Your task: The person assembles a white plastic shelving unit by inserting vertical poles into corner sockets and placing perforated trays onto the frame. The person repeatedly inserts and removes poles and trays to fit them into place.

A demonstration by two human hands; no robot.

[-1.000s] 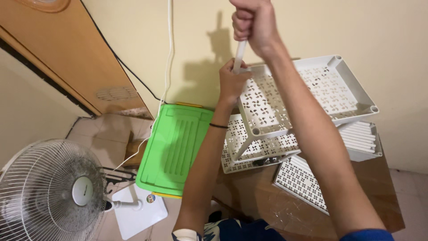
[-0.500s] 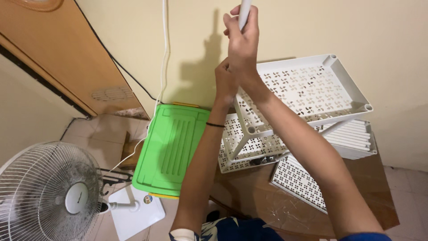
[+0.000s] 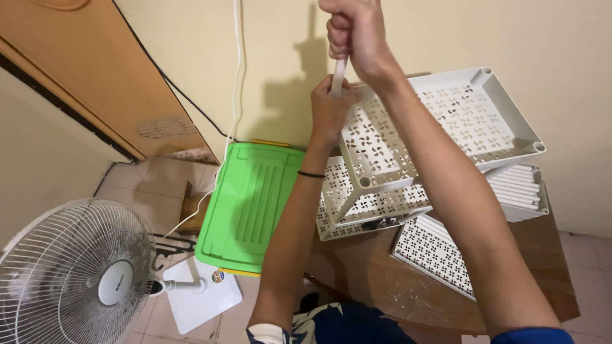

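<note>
White plastic fills the middle of our view: a perforated shelf tray [image 3: 446,121] sits raised above a second tray [image 3: 370,207] on the brown table [image 3: 382,280]. Our right hand [image 3: 356,35] is closed in a fist around a white tube [image 3: 337,76], which stands nearly upright at the far left corner of the top tray. Our left hand [image 3: 331,111] grips that same corner just below, fingers wrapped around the tube's lower end where it meets the tray; a thin black band [image 3: 311,174] circles that wrist. Both hands are clamped shut, one above the other along the tube.

Right of the top tray, a bundle of more white tubes [image 3: 519,191] lies on the table, and a flat perforated panel [image 3: 433,251] lies just below it, near the table's front edge. Left of the trays, a green plastic lid [image 3: 248,204] rests on a bin beside the table. Farther left of that stands a white pedestal fan [image 3: 70,274] on the tiled floor. A white cable [image 3: 239,70] hangs down the cream wall behind the green lid.
</note>
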